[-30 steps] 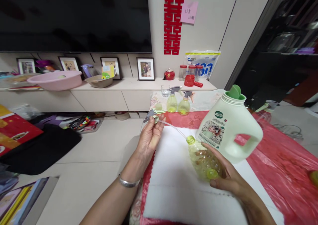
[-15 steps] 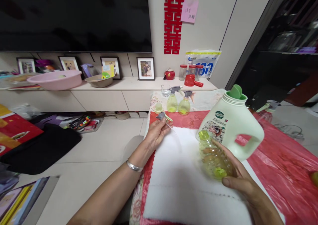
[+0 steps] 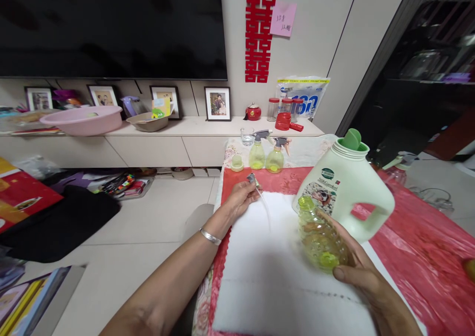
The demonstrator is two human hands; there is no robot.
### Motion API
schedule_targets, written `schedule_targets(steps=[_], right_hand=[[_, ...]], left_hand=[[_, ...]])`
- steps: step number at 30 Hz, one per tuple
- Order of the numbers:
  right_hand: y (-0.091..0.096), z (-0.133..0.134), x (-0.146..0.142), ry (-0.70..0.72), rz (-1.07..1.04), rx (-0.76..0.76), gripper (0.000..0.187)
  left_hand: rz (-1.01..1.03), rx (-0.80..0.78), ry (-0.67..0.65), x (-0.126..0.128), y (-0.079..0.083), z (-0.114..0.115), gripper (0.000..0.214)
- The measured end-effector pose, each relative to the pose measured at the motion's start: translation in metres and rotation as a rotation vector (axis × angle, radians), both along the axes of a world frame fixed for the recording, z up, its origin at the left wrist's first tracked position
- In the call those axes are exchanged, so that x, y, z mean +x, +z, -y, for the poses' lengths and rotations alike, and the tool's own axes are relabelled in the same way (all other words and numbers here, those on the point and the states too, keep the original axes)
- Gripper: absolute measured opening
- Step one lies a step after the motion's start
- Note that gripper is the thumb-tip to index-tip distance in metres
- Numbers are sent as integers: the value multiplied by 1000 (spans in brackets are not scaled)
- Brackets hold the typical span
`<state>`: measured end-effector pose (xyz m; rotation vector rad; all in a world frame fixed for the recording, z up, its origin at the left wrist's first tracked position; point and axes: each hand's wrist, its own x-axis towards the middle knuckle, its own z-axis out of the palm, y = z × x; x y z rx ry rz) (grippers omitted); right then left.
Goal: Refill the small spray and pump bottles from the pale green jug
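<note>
My left hand [image 3: 243,200] pinches a small grey spray head [image 3: 252,178], whose thin clear tube [image 3: 266,210] hangs over the white cloth. In my right hand [image 3: 356,266] is a see-through yellow-green bottle [image 3: 321,237], tilted, its threaded neck open and pointing up and left. The fingers wrap behind it and the thumb presses near its base. Just behind the bottle stands a large pale green jug [image 3: 349,187] with a green scoop-like piece [image 3: 352,139] in its mouth. Two small spray bottles [image 3: 257,154] with grey heads stand farther back, beside a low pale green cup-shaped piece [image 3: 237,163].
A white cloth [image 3: 267,286] lies over the red table cover [image 3: 415,257]. A glass cup [image 3: 247,136] stands at the table's far end. On the cabinet behind are red-lidded jars [image 3: 273,109], a red scoop [image 3: 284,121] and a pink basin [image 3: 85,120].
My left hand has moved slightly right and nearer, turning the spray head so its tube hangs more steeply. My right hand and the bottle have barely shifted.
</note>
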<state>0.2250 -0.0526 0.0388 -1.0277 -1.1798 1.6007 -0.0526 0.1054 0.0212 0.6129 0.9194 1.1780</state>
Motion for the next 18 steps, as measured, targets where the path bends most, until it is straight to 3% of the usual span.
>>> schedule_targets(steps=[7,18], right_hand=[[5,1,-3,-8,-19,-32,122],[-4,-2,-3,-4,-17,-20,119]], left_hand=[[-6,-42,-25,-6,-6,-9,14],[-103,-90,20,-5,-6,-9,14]])
